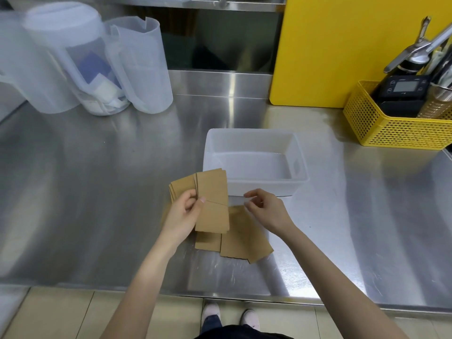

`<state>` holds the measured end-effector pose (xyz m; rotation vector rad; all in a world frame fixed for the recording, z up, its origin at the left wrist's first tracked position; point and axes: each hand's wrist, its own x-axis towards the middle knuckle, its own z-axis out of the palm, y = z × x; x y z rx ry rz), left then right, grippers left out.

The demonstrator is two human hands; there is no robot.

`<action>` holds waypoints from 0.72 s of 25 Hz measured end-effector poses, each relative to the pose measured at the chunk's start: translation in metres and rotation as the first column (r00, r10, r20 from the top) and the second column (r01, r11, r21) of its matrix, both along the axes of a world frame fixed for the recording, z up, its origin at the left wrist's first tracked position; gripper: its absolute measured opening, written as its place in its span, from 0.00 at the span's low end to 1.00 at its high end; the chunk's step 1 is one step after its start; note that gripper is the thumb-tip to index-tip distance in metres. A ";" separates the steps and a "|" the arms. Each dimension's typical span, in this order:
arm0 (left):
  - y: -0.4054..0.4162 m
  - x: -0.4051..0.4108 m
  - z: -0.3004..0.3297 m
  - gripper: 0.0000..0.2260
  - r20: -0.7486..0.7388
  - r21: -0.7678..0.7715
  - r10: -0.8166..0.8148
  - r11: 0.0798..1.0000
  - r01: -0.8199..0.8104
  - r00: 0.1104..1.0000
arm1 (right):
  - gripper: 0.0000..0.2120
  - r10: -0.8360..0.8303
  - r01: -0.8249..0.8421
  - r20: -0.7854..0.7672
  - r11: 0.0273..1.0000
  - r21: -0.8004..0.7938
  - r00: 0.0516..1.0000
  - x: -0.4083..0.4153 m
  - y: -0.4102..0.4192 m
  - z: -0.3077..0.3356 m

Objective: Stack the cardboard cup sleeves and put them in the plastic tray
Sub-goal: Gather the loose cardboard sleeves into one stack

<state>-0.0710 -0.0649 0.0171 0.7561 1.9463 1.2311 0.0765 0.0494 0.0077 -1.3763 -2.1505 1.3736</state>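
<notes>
My left hand (182,216) grips a fanned bunch of flat brown cardboard cup sleeves (211,201), held up just in front of the tray's near left corner. Loose sleeves (244,241) lie on the steel counter under and between my hands. My right hand (267,210) hovers above them, close to the tray's front wall, fingers curled and slightly apart with nothing in them. The white translucent plastic tray (299,162) stands just beyond both hands, and nothing shows inside it.
Three translucent plastic jugs (137,67) stand at the back left. A yellow cutting board (330,50) leans at the back right, beside a yellow mesh basket (391,128) holding a timer and metal tools. The counter's front edge (220,297) runs below my arms.
</notes>
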 end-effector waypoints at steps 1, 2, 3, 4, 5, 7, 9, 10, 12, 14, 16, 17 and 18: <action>-0.002 -0.004 0.001 0.10 0.003 0.012 0.016 1.000 -0.016 1.000 | 0.13 0.051 -0.053 0.069 0.998 0.028 0.996 -0.002 0.000 -0.004; -0.003 -0.007 0.001 0.08 0.008 0.025 0.030 0.999 -0.030 1.000 | 0.15 0.101 -0.107 0.138 0.993 0.041 0.985 -0.004 -0.001 -0.009; -0.005 -0.008 0.001 0.07 0.013 0.033 0.037 0.999 -0.037 0.999 | 0.19 0.140 -0.150 0.203 0.988 0.037 0.969 -0.007 -0.002 -0.013; -0.006 -0.011 0.001 0.06 0.019 0.037 0.044 0.998 -0.045 0.999 | 0.23 0.169 -0.182 0.261 0.983 0.027 0.951 -0.010 -0.003 -0.018; -0.007 -0.012 0.001 0.06 0.023 0.040 0.050 0.998 -0.051 0.999 | 0.27 0.192 -0.210 0.319 0.978 0.023 0.928 -0.014 -0.004 -0.021; -0.008 -0.016 0.000 0.05 0.023 0.042 0.064 0.997 -0.064 0.998 | 0.33 0.221 -0.261 0.429 0.965 0.037 0.876 -0.021 -0.005 -0.026; -0.009 -0.019 -0.001 0.05 0.029 0.044 0.078 0.996 -0.079 0.997 | 0.35 0.230 -0.289 0.496 0.957 0.043 0.837 -0.027 -0.006 -0.030; -0.009 -0.021 -0.002 0.05 0.029 0.043 0.085 0.995 -0.086 0.996 | 0.34 0.226 -0.286 0.511 0.957 0.041 0.830 -0.029 -0.006 -0.032; -0.010 -0.024 -0.005 0.05 0.035 0.041 0.092 0.995 -0.093 0.995 | 0.32 0.204 -0.264 0.516 0.963 0.045 0.832 -0.031 -0.005 -0.032; -0.010 -0.024 -0.006 0.05 0.043 0.040 0.095 0.994 -0.097 0.995 | 0.30 0.177 -0.247 0.515 0.967 0.069 0.838 -0.031 -0.005 -0.031; -0.009 -0.024 -0.007 0.05 0.044 0.040 0.096 0.994 -0.098 0.994 | 0.30 0.154 -0.226 0.499 0.970 0.087 0.853 -0.032 -0.007 -0.031; -0.009 -0.023 -0.006 0.05 0.047 0.044 0.093 0.994 -0.095 0.995 | 0.29 0.149 -0.217 0.480 0.972 0.088 0.864 -0.032 -0.008 -0.032; -0.009 -0.022 -0.005 0.05 0.047 0.047 0.090 0.995 -0.092 0.995 | 0.28 0.149 -0.208 0.450 0.975 0.083 0.880 -0.031 -0.009 -0.033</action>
